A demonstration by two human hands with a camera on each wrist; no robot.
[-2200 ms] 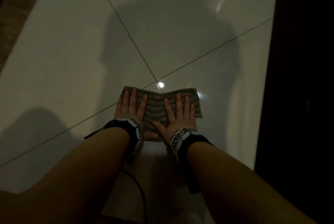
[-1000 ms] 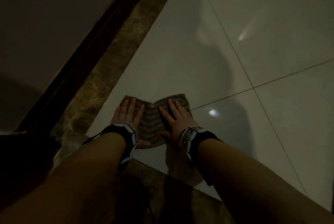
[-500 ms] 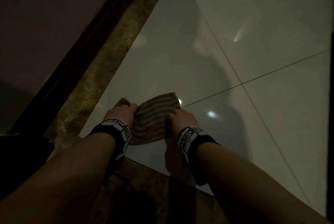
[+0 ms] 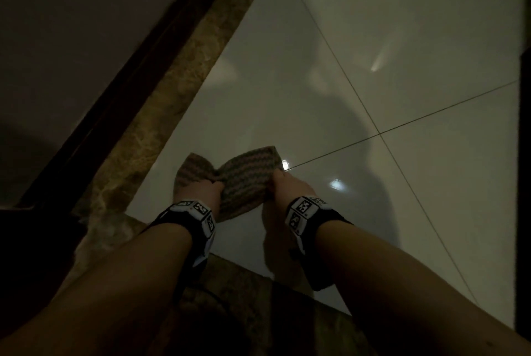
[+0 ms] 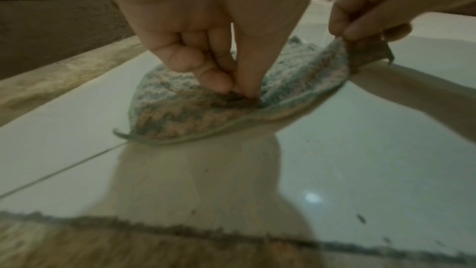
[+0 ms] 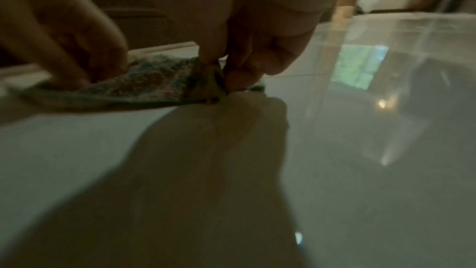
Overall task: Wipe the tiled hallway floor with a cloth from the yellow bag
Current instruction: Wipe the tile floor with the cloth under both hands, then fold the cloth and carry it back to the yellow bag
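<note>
A striped, knitted cloth [image 4: 244, 180] lies bunched on the glossy white tiled floor [image 4: 373, 54], its near edge lifted. My left hand [image 4: 201, 190] pinches its left part between thumb and curled fingers, seen close in the left wrist view on the cloth [image 5: 180, 109] by my left hand [image 5: 231, 87]. My right hand [image 4: 287, 186] pinches the cloth's right edge; in the right wrist view its fingertips [image 6: 226, 80] squeeze a fold of the cloth [image 6: 144, 83]. My right hand [image 5: 360, 25] also shows at the upper right of the left wrist view. No yellow bag is in view.
A brown marble border strip [image 4: 172, 91] runs along the left beside a dark skirting and wall [image 4: 86, 39], and turns across under my forearms [image 4: 258, 298]. A dark door or cabinet edge [image 4: 524, 183] stands at the right. Tile joints [image 4: 431, 117] cross ahead.
Both hands went from pressing flat on the spread cloth to pinching it at its two sides. The cloth has bunched up and its near edge has lifted off the tile.
</note>
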